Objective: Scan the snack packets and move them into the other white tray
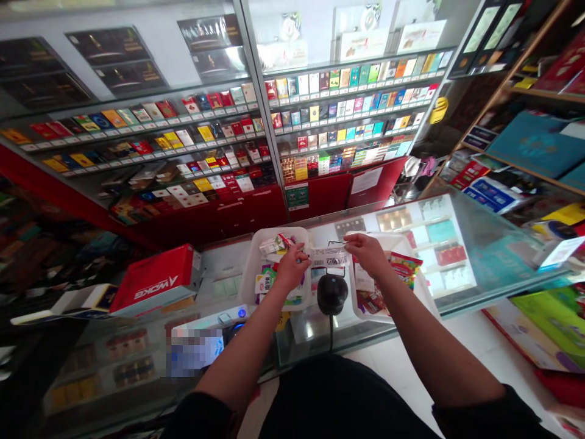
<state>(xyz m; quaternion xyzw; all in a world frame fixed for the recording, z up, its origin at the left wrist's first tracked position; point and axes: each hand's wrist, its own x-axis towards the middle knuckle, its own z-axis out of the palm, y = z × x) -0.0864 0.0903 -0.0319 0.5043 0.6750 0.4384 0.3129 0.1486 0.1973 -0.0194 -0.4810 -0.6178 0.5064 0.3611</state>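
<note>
Between my two hands a small white wrapped packet (329,256) with a barcode and dark lettering is stretched out. My left hand (292,265) pinches its left end, and my right hand (364,250) grips its right end. Just below the packet stands a black barcode scanner (332,294) with a cable running toward me. My left hand is over a white plastic bin (247,281) holding several colourful snack packs. Under my right forearm is another white bin (427,294), with a red and green snack bag (406,268) and other packets in it.
Both bins stand on a glass display counter (498,256). To the left are a red shoe-type box (153,277), an opened carton (86,303) and a device with a blurred screen (196,352). Behind rises a shelf wall of small packs (338,110); shelves with boxes (530,140) stand right.
</note>
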